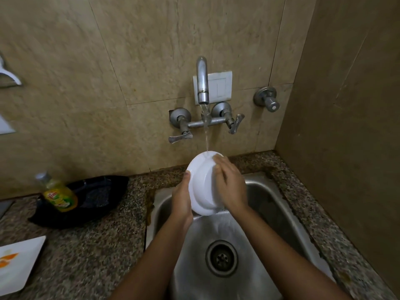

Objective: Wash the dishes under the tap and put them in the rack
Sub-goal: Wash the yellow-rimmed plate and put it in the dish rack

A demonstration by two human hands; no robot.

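- Over the sink (270, 213), centre of view: white dish (202, 185) held up on edge and tilted, underside facing 3 o'clock.
- Left hand (181, 204) grips the dish's rim from 9 o'clock, thumb laid along the rim.
- Right hand (230, 187) presses on the underside from 3 o'clock, fingers stretched up to the top rim.
- Hands apart, the dish clamped between them.
- Tap (202, 81) on the wall at 12 o'clock is running; water stream (206, 135) lands on the dish's top rim, just beside the right fingertips.
- Water sheets off the dish's lower edge into the basin; drain (221, 258) lies at 6 o'clock of the dish.
- Worktop (86, 245), 9 o'clock of the sink: yellow soap bottle (58, 193) in front of a black tray (101, 195); cannot tell whether they touch.
- Square white plate (19, 263) with orange smears sits on the worktop at 8 o'clock, cut off by the frame edge.
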